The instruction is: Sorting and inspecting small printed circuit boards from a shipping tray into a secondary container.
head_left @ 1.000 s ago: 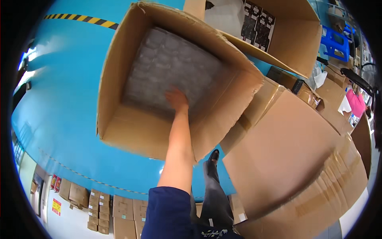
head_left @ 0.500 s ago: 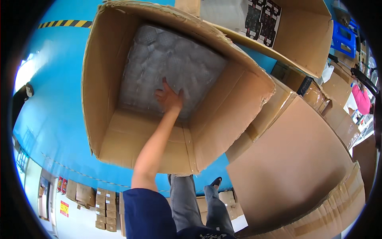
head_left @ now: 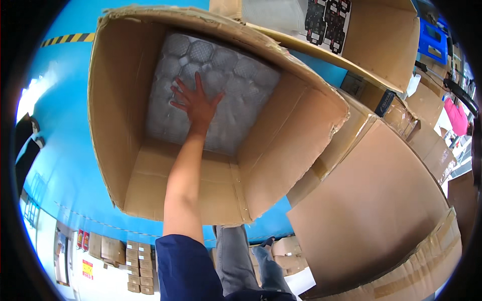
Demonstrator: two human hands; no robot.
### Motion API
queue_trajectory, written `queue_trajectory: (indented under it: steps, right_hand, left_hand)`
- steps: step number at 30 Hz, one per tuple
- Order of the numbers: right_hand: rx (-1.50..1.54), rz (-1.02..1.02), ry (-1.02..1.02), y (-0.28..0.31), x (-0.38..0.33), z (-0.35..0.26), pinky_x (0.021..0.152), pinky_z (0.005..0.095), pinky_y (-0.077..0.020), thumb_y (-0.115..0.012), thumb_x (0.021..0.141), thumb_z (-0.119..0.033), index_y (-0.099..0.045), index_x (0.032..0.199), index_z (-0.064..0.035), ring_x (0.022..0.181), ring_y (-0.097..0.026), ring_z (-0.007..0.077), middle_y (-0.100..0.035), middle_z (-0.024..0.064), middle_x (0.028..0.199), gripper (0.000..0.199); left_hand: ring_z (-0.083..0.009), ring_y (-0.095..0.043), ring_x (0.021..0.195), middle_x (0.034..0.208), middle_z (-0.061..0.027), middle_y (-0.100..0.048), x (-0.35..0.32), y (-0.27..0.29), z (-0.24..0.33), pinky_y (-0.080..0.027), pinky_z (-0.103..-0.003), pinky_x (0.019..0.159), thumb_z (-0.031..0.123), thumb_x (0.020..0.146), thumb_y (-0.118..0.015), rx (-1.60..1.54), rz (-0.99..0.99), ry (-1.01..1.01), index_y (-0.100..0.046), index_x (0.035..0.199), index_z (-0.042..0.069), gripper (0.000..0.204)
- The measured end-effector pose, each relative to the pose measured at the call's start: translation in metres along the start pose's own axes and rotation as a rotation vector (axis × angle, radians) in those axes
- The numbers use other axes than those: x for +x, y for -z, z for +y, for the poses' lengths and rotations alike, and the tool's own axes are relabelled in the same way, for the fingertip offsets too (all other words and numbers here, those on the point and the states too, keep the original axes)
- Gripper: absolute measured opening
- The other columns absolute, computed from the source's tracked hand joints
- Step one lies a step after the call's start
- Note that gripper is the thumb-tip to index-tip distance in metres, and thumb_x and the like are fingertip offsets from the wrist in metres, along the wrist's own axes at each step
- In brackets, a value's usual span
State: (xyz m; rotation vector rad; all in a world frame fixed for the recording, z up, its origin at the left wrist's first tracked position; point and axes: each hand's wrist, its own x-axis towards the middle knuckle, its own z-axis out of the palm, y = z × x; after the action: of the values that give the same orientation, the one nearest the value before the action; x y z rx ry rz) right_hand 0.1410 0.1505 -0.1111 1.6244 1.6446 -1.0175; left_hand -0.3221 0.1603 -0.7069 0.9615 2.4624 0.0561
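My left hand (head_left: 197,105) reaches deep into a large open cardboard box (head_left: 118,95), fingers spread and palm down. It rests on or just above a translucent plastic layer (head_left: 233,75) with big round textured bumps, which covers the bottom of the box. Whether this layer is air-cushion film or molded trays I cannot make out. Nothing shows in the hand's grasp. My right hand does not appear.
Another open carton (head_left: 386,40) at the upper right holds pale sheets (head_left: 273,17) and black printed pieces (head_left: 326,25). A big cardboard flap (head_left: 371,200) spreads at the right. Stacked cartons (head_left: 139,266) line the wall. Another person's legs (head_left: 27,155) show at far left.
My left hand has moved farther into the box and slightly left, its fingers spreading wider. The box appears shifted a little left in the view.
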Motion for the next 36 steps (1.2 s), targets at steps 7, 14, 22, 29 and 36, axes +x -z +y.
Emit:
queue_trajectory:
  steps: [7,14,22,29,36]
  right_hand:
    - [0.076,-0.055,0.005,0.001,0.003,0.008,0.099,0.0416,-0.0384,-0.069,0.07,-0.036,-0.033,0.135,0.005,0.118,-0.047,0.033,-0.049,0.0214,0.127,0.085]
    - [0.201,-0.004,0.1,-0.004,-0.016,0.004,0.099,0.0413,-0.0379,-0.069,0.068,-0.035,-0.032,0.135,0.0057,0.119,-0.047,0.0327,-0.049,0.0222,0.127,0.087]
    - [0.479,0.469,-0.005,-0.08,-0.203,-0.045,0.1,0.041,-0.0373,-0.07,0.066,-0.033,-0.031,0.136,0.0066,0.12,-0.046,0.0324,-0.049,0.0231,0.126,0.089]
    - [0.569,0.892,0.894,-0.057,-0.126,-0.071,0.058,0.0368,-0.0522,-0.071,0.069,-0.025,-0.056,0.109,-0.0009,0.066,-0.064,0.0283,-0.066,0.0117,0.085,0.049]
    - [1.15,-0.119,1.412,0.013,-0.194,-0.034,0.076,0.0314,-0.0488,-0.067,0.083,-0.018,-0.062,0.1,-0.0015,0.086,-0.062,0.0195,-0.065,0.0091,0.092,0.024]
  left_hand:
    - [-0.0489,-0.002,0.138,0.151,-0.0268,-0.003,-0.045,0.0,-0.013,-0.012,-0.077,0.095,0.078,0.067,-0.051,0.207,-0.163,-0.35,-0.019,0.148,0.031,0.098]
    - [-0.0432,0.003,0.14,0.154,-0.0176,0.003,-0.043,0.043,0.006,-0.01,-0.075,0.098,0.067,0.068,-0.063,0.202,-0.31,-0.283,-0.019,0.147,0.036,0.096]
    - [-0.0387,-0.038,0.128,0.137,-0.024,-0.04,-0.113,0.138,-0.022,-0.03,-0.047,0.106,0.04,0.084,-0.063,-0.173,-0.451,-0.411,-0.034,0.139,0.004,0.072]
    - [-0.0364,-0.061,0.099,0.1,-0.0218,-0.065,-0.161,0.19,-0.087,-0.047,-0.042,0.088,0.043,0.082,-0.063,-0.074,-0.563,-0.207,-0.061,0.105,-0.002,0.05]
    - [-0.0094,-0.051,0.057,0.067,-0.0019,-0.056,-0.269,0.314,-0.1,-0.041,-0.024,0.047,0.021,0.087,-0.061,-0.949,-0.386,-0.303,-0.061,0.089,0.006,0.015]
